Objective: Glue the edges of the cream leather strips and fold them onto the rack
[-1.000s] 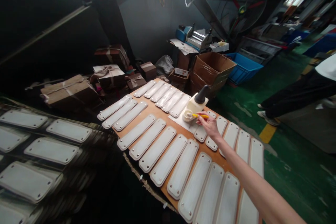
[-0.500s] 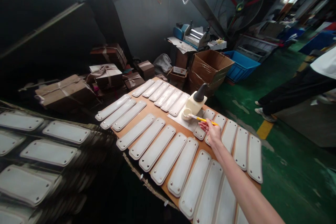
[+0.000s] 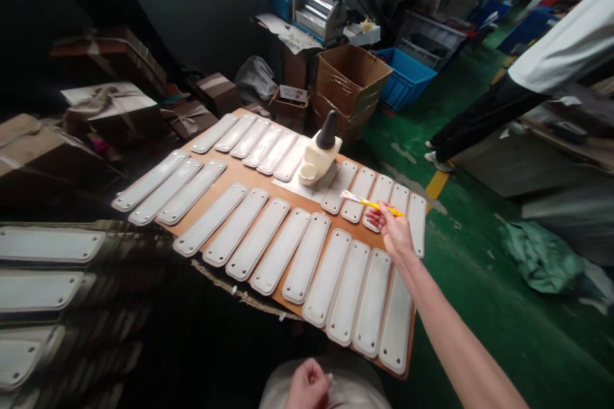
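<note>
My right hand (image 3: 393, 230) grips the yellow handle of a brush (image 3: 371, 203), whose pale bristles point left above the white strips. Rows of white rounded strips (image 3: 261, 233) with metal studs at their ends lie on a brown board (image 3: 220, 183). Near the board's far edge stands a cream bottle (image 3: 322, 154) with a black cap, and a small round cup (image 3: 307, 172) is at its front. Low in the view, my left hand (image 3: 309, 385) has its fingers curled in over my lap; whether anything is inside them is hidden.
More white strips (image 3: 43, 291) are stacked at the left. Tied cardboard bundles (image 3: 115, 102), an open carton (image 3: 352, 80), a blue crate (image 3: 405, 77) and a roller machine (image 3: 314, 9) lie beyond the board. A person in black trousers (image 3: 484, 112) stands at the right.
The brush has left the cup and moved right with my right hand. My left hand has come into view at the bottom. The whole view has shifted.
</note>
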`<control>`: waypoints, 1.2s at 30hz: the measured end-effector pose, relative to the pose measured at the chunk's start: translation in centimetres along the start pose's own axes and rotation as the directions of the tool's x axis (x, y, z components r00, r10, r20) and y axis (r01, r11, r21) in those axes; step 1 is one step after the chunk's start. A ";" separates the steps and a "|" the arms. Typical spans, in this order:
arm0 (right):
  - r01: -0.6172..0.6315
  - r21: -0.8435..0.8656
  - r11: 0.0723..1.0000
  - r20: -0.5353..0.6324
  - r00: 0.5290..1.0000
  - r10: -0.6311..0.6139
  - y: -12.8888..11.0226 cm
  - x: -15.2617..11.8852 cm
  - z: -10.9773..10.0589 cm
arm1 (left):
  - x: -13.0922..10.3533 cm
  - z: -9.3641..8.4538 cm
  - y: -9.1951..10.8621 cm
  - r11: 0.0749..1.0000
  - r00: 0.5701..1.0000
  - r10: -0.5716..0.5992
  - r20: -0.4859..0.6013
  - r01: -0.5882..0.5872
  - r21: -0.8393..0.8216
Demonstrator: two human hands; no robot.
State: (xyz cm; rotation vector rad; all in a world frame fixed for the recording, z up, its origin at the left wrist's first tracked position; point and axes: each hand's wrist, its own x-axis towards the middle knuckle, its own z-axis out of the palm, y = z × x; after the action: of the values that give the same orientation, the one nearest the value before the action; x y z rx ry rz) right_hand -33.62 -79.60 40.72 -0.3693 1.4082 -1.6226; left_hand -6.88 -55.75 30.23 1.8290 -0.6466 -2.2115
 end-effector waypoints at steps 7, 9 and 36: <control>0.090 -0.394 0.915 -0.115 0.983 -0.146 -4.0 -11.8 -15.3 | 1.6 6.0 0.5 0.994 0.975 -0.091 0.201 0.077 0.078; 0.075 -0.506 0.859 -0.136 0.977 -0.165 -3.3 -14.2 -18.2 | 1.5 7.6 0.4 0.990 0.965 -0.139 0.223 0.137 0.027; 0.507 -0.822 0.260 0.495 0.861 -0.114 -1.1 -15.9 -22.7 | -0.7 14.8 2.7 0.925 0.944 -0.314 -0.100 0.281 -0.254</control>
State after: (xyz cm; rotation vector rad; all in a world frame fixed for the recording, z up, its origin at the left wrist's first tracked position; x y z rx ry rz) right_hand -42.25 -53.28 40.18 -1.6704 1.9551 -0.6835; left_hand -21.38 -54.83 34.08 2.0396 -0.0722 -2.1936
